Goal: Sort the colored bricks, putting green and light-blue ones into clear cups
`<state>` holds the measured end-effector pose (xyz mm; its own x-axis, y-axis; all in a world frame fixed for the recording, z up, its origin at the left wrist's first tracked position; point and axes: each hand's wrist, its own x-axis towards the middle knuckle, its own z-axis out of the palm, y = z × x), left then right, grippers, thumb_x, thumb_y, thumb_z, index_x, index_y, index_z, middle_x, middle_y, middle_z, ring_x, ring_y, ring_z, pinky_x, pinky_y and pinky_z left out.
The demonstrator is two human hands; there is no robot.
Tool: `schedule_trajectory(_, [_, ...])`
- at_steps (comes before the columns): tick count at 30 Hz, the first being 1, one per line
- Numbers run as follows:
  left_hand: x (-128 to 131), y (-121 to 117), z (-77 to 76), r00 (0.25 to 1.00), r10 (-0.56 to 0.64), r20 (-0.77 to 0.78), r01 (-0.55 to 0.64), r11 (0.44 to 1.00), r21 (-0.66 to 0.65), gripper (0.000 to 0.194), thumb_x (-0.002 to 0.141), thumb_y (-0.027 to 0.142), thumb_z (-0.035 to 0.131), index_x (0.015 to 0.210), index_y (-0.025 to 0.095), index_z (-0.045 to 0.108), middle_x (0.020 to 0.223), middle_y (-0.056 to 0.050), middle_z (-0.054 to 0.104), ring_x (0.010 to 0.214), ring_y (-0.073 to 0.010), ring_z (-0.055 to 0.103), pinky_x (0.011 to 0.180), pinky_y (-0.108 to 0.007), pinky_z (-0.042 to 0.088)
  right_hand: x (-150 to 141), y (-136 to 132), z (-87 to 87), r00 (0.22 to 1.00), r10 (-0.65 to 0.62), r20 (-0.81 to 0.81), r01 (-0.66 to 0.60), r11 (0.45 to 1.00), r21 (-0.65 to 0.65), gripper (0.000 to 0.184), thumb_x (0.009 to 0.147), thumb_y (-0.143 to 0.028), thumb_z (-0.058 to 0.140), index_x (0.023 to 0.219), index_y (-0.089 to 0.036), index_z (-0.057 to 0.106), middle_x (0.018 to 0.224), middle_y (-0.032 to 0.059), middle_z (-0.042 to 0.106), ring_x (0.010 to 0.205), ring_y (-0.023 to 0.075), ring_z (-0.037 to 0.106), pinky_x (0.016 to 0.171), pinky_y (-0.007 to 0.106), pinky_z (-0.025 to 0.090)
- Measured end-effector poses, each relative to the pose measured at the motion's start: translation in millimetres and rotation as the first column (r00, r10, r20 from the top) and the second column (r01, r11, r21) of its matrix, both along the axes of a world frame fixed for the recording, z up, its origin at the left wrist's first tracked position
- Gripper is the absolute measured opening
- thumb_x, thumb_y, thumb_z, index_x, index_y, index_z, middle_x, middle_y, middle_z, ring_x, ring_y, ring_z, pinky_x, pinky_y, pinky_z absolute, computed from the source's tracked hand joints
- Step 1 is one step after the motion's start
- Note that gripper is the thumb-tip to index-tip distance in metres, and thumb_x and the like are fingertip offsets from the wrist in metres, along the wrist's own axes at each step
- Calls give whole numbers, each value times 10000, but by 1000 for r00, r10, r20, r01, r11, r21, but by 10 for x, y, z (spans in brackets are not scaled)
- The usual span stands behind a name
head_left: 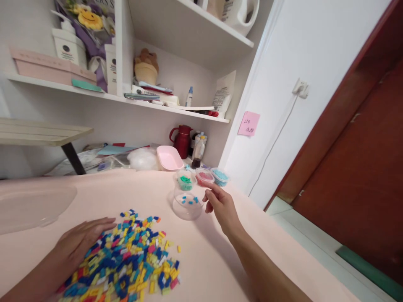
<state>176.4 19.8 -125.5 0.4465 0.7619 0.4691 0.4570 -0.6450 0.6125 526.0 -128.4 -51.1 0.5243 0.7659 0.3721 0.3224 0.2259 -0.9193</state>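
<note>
A heap of small toy bricks (126, 256) in blue, yellow, white, pink and other colours is spread over the pink-covered table (214, 260). My left hand (82, 239) lies along the heap's left edge, its fingers stretched out and touching bricks. Just right of a clear round tub (188, 212) is my right hand (222, 207), index finger extended and other fingers loosely curled. Nothing shows between its fingers. Several blue bricks (189, 201) are in that tub. Behind it stand small tubs with green pieces (185, 180), red pieces (205, 176) and light blue pieces (220, 176).
A clear plastic lid or tray (34, 205) rests at the left. Along the back are a pink basin (170, 158), a red jug (181, 141) and bottles (199, 151). A wooden stand (40, 131) juts in at left, below a white shelf (151, 102).
</note>
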Motion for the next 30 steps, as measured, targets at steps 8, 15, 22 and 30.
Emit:
schedule_trajectory(8, [-50, 5, 98, 989, -67, -135, 58, 996, -69, 508, 910, 624, 319, 1045, 390, 750, 1242, 51, 706, 1205, -209, 614, 1126, -375, 395, -288, -156, 37, 870, 318, 377, -275, 947, -165, 246, 931, -269, 506, 1028, -221, 727, 838, 22, 655, 627, 119, 612, 616, 252, 512])
schedule_trajectory(15, [-59, 19, 142, 980, -92, -176, 79, 994, -79, 515, 916, 628, 307, 1072, 392, 737, 1258, 53, 697, 1217, -206, 605, 1123, -382, 400, -531, -238, -11, 554, 569, 608, -446, 819, -361, 355, 852, -63, 528, 1107, -229, 712, 1167, 66, 646, 1015, 158, 639, 911, 274, 488])
schedule_trajectory(22, [-74, 24, 121, 979, -101, -175, 92, 994, -62, 521, 926, 613, 297, 1078, 377, 735, 1270, 54, 690, 1228, -205, 596, 1131, -380, 392, -542, -225, -86, 438, 606, 664, -331, 796, -507, 340, 902, -142, 517, 1187, -236, 676, 1163, 65, 676, 1039, 197, 626, 894, 287, 471])
schedule_trajectory(30, [-59, -9, 170, 979, -93, -184, 80, 994, -76, 536, 922, 623, 301, 1059, 354, 744, 1266, 42, 695, 1219, -207, 604, 1124, -372, 405, -484, -245, 20, 426, 652, 627, -325, 757, -566, 207, 846, -80, 538, 880, -207, 698, 950, 18, 679, 843, 145, 601, 724, 229, 418])
